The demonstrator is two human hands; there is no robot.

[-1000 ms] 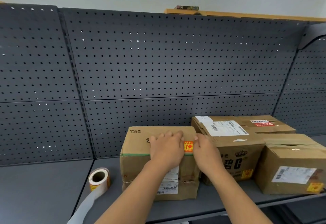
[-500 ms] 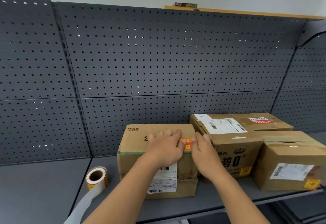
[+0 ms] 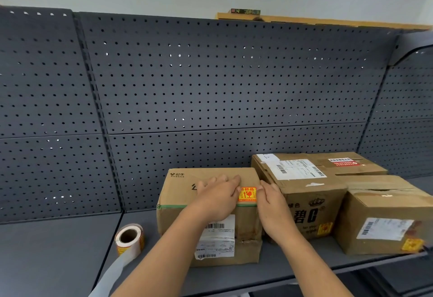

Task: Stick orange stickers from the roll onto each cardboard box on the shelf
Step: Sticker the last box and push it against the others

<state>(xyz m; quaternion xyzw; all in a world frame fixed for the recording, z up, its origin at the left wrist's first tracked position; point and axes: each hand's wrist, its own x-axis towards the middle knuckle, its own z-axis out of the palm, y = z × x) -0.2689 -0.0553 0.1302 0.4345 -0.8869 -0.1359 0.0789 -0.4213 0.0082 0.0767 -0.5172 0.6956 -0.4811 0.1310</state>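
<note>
Head view: left hand point(image 3: 218, 199), right hand point(image 3: 274, 212) flat against box point(image 3: 178, 193), beside orange sticker point(image 3: 247, 194).

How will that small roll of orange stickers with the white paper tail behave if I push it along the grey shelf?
The small roll of orange stickers has a hollow core, so it is probably light and slides or rolls easily. Its white paper tail looks limp and trails along the grey shelf, so it would likely drag or unwind.
</note>
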